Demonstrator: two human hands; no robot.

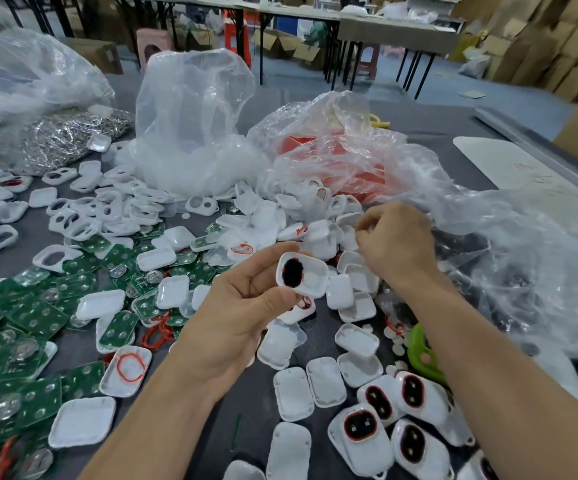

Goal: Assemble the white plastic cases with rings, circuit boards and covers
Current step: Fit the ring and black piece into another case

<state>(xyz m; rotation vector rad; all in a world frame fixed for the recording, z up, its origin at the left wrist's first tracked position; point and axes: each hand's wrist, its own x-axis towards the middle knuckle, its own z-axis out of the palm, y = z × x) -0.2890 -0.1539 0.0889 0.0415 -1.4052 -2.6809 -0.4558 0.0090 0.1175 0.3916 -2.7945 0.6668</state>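
white rounded plastic case (315, 275), held up
light, stiff, slick; my left hand (242, 317) pinches its rim; right hand (398, 240) grip unclear.

Colour log: white, green and red on a dark grey desk (325, 332).
Noted: cases (311, 275) white; circuit boards (34, 320) green, silver-dotted; rings (155, 336) red; one lime-green piece (419, 355).

Left grip (246, 306) pinching — right grip (398, 240) (curled) outstretched.

head view | single, worn | faces forward-down | near above left hand (232, 317), right hand (398, 244) | grey table (429, 123) beyond
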